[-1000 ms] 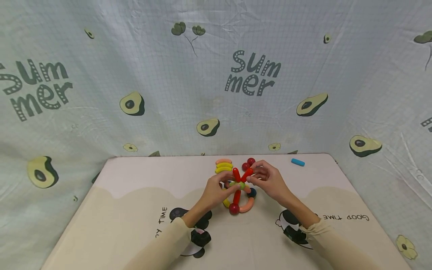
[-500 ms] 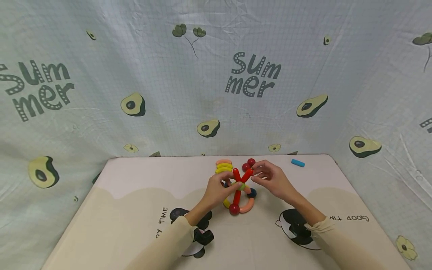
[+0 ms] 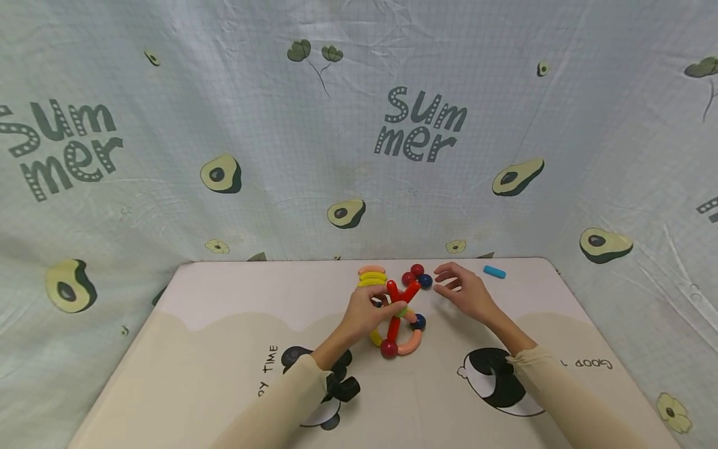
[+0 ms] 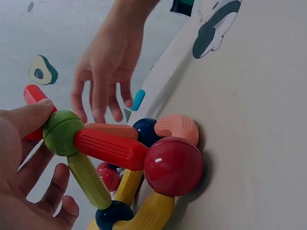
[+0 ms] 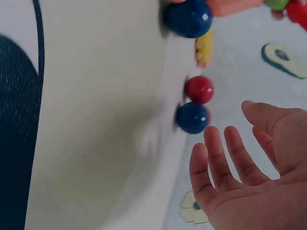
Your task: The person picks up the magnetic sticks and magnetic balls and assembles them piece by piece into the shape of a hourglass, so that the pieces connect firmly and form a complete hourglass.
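Observation:
A ball-and-rod toy structure (image 3: 394, 329) stands mid-table, its curved yellow and orange rods and balls forming a ring at the bottom. Sloping rods rise from the ring to a green ball (image 4: 63, 133), above which two red rods (image 3: 412, 289) spread in a V. My left hand (image 3: 363, 317) pinches the structure at this top, thumb by the green ball. Fingers loosely spread, my right hand (image 3: 467, 294) hovers with nothing in it. Just left of its fingertips lies a loose blue ball (image 5: 193, 118), beside two red balls (image 3: 408, 279).
Curved yellow and orange rods (image 3: 372, 275) lie in a row behind my left hand. A short blue rod (image 3: 495, 272) lies at the back right. Behind the table's far edge hangs a printed cloth (image 3: 269, 212).
My right hand has moved right, away from the red rods. The blue ball by the red balls now shows. My left hand keeps its hold on the structure.

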Available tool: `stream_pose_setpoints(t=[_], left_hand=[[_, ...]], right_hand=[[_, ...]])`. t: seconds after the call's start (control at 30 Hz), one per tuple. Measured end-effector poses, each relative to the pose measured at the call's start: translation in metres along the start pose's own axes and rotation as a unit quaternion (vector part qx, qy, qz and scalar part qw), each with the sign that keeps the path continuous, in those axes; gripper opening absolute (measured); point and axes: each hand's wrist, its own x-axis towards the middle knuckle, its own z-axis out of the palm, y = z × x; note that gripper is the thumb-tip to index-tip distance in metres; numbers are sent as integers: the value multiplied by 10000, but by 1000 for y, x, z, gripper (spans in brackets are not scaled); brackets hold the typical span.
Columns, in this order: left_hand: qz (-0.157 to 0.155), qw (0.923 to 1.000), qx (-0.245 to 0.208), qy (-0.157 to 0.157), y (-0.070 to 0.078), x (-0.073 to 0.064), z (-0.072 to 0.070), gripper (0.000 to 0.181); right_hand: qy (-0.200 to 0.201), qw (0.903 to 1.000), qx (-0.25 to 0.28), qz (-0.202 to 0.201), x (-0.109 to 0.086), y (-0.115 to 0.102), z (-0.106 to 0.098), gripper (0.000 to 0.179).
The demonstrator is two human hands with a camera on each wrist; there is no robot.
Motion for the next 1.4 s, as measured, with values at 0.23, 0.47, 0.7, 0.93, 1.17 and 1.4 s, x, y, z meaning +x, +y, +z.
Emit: stream_pose_setpoints(t=[0.23, 0.47, 0.7, 0.93, 1.17, 1.4], left_hand=[[-200, 9993, -330, 32, 1, 1, 2, 27], [-268, 9985, -459, 108, 1, -1, 3, 27], [-156, 9985, -509, 155, -3, 1, 5, 25], [-194, 9979, -588, 190, -6, 2, 7, 26], [-243, 9976, -604, 223, -3, 1, 7, 27], [-268, 9973, -645, 241, -5, 1, 8, 28]], right_hand=[[-140, 9991, -111, 372, 8, 14, 9, 36], [-93, 9975, -176, 675, 16, 21, 19, 35], [-49, 9960, -155, 874, 25, 25, 27, 34], [-143, 9951, -235, 951, 31, 27, 32, 31], [-232, 9937, -226, 1071, 31, 25, 32, 31], [-431, 9945, -244, 927, 26, 26, 26, 32]])
